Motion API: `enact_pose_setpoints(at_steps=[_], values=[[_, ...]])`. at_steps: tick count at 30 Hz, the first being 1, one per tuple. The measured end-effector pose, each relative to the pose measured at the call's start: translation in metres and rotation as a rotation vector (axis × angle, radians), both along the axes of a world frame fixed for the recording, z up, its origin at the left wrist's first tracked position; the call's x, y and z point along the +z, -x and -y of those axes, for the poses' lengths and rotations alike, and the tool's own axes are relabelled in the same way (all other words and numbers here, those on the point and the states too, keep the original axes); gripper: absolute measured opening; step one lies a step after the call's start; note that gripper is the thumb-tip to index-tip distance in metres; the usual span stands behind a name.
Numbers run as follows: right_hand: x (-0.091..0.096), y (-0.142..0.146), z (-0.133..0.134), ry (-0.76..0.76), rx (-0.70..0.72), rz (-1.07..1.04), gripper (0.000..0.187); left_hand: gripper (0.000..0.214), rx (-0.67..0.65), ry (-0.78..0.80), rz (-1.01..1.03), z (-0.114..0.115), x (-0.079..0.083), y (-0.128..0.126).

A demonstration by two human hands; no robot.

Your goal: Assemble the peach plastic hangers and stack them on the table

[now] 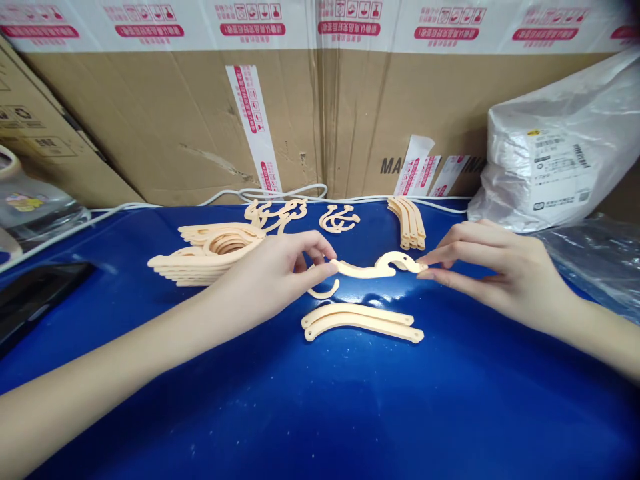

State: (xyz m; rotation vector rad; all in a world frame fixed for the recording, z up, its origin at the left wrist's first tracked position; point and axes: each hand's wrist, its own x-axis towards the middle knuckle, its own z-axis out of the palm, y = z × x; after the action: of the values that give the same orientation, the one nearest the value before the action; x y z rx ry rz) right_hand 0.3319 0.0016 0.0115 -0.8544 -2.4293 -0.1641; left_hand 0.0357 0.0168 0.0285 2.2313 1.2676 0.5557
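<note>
A cream plastic hanger piece (367,270) with a raised curve and a small hole is held level above the table. My left hand (295,263) pinches its left end between thumb and fingers, while my right hand (483,263) pinches the right tip. Under my left fingertips lies a cream hook (327,292), partly hidden. Two curved hanger arms (363,321) rest side by side just nearer to me. Beside my left wrist is a stack of cream hanger pieces (200,267), partly covered by the forearm.
Loose hooks (340,219) and a bundle of hanger arms (407,223) lie toward the back of the blue table (350,413). A white cable (215,198) runs before cardboard boxes (175,120). A plastic-wrapped parcel (545,160) stands right; a dark phone (43,303) lies left.
</note>
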Motion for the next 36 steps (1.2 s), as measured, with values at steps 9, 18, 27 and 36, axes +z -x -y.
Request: enact_pose_setpoints(at_steps=[9, 18, 27, 36], values=[[-0.007, -0.011, -0.022, 0.217, -0.033, -0.080, 0.016, 0.019, -0.002, -0.209, -0.137, 0.014, -0.002, 0.023], [-0.016, -0.010, -0.023, 0.275, -0.045, -0.009, 0.019, 0.024, -0.108, -0.455, -0.302, 0.012, -0.024, 0.038], [-0.020, -0.004, -0.018, 0.223, -0.114, 0.066, 0.019, 0.023, -0.276, -0.649, -0.341, 0.027, -0.032, 0.031], [-0.021, -0.002, -0.019, 0.157, -0.095, 0.124, 0.016, 0.051, -0.136, -0.663, -0.419, 0.014, 0.011, 0.057]])
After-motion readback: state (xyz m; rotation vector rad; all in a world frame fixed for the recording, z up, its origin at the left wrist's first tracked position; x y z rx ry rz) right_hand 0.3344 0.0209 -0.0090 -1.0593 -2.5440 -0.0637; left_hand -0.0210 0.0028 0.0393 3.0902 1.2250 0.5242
